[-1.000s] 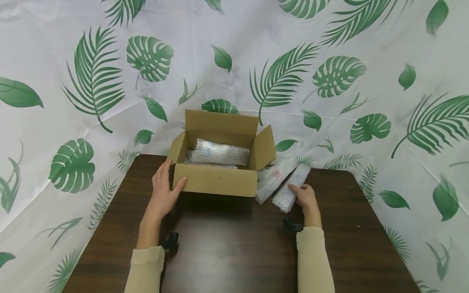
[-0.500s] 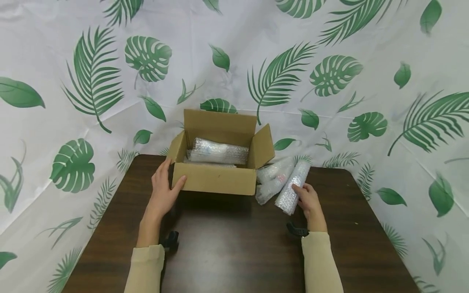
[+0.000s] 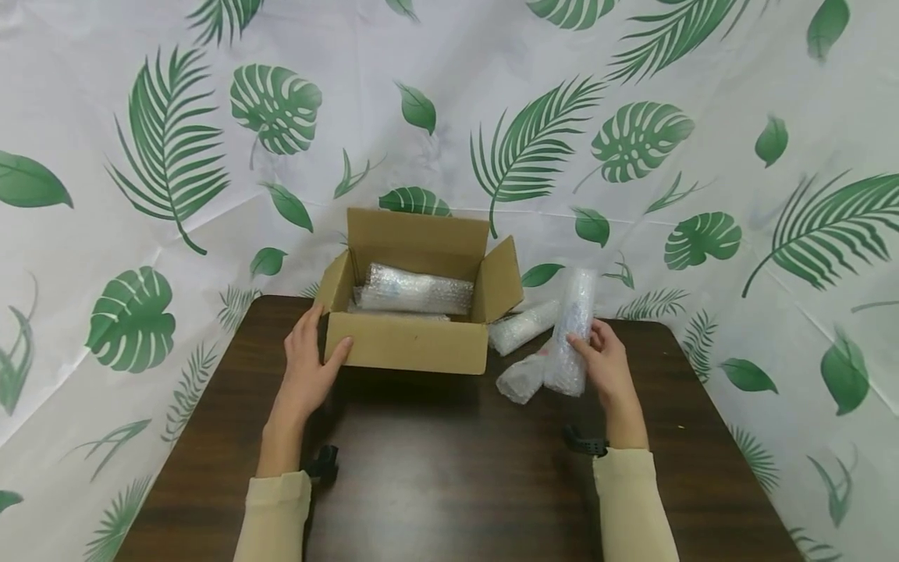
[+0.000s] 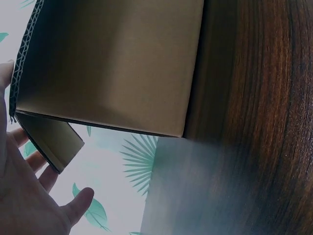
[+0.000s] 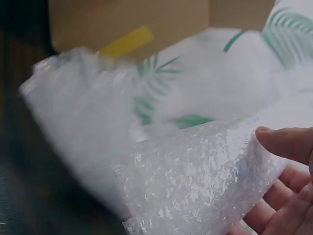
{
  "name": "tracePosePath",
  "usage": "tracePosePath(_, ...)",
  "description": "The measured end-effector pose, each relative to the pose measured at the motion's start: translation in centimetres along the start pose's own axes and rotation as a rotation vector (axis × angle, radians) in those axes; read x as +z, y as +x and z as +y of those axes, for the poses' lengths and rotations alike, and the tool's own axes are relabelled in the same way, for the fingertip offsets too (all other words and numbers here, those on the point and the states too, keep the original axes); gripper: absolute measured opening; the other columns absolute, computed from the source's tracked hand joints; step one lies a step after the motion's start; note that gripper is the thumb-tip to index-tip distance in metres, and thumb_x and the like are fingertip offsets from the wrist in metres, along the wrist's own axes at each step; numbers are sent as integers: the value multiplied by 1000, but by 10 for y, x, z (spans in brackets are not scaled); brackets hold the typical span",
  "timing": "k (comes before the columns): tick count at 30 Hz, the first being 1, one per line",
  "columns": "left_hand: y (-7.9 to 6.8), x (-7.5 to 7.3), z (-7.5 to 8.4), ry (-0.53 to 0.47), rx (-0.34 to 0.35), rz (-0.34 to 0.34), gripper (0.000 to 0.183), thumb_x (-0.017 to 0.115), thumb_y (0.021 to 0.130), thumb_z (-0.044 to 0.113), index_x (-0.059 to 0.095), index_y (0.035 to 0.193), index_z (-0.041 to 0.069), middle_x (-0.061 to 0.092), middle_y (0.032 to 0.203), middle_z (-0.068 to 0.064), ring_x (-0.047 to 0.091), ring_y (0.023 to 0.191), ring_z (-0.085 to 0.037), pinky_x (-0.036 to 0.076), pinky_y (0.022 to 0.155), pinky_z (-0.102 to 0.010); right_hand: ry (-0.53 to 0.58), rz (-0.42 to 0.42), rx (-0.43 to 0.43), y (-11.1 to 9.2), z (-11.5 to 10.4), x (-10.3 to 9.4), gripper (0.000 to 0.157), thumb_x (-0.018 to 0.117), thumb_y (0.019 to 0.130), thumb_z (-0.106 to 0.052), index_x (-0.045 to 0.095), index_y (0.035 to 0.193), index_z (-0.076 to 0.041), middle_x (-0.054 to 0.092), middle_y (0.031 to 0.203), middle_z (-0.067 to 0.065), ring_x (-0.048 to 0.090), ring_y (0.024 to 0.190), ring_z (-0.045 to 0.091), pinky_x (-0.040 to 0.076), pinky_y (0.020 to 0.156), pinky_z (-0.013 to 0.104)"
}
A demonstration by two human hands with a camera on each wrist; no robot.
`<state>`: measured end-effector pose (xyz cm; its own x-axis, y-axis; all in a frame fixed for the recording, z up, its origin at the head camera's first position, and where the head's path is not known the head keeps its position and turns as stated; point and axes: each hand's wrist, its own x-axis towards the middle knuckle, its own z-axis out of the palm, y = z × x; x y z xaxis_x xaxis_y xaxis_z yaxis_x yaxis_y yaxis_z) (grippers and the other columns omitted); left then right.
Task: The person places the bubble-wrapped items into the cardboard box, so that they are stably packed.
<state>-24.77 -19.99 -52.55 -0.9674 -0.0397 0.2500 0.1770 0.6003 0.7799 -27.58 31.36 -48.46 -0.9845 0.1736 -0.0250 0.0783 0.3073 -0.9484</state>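
In the head view an open cardboard box (image 3: 407, 345) stands at the back of the table. My left hand (image 3: 307, 367) holds its front left corner, thumb at the front flap and fingers along the left side flap (image 4: 56, 142). My right hand (image 3: 609, 367) grips a bubble-wrapped package (image 3: 572, 336), raised almost upright to the right of the box; the right wrist view shows the thumb and fingers on its edge. What the wrap holds is hidden. Another bubble-wrapped package (image 3: 416, 290) lies inside the box, over more wrap.
Beside the box's right side lie a rolled bubble-wrap piece (image 3: 523, 326) and a crumpled one (image 3: 521, 380). The dark wooden table (image 3: 435, 460) reaches back to a white leaf-print cloth (image 3: 449, 109). Yellow tape (image 5: 128, 41) shows on the box.
My right hand has moved right and tipped its bubble-wrapped package up from a slant to nearly upright. The loose wrap beside the box has spread apart. My left hand keeps its place at the box.
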Motion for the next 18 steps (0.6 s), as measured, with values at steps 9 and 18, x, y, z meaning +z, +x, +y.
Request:
tracePosePath(9,1,-1,0,-12,5,4,87,59,108,52,12,174,21,13,178,-17,13,159,-47,26,120,-76,-121,-28,-207,-13,-58,-11,63,67,109,-24,42,164,-5,59,152,26,64,110,-1,54,84,14)
tracePosePath(18,0,0,0,-15,11,9,86,60,108,51,14,174,19,16,178,-19,14,159,-49,24,121,-75,-264,-54,-365,-9,-108,-9,58,66,109,-28,47,161,-12,59,155,16,65,128,30,51,90,14)
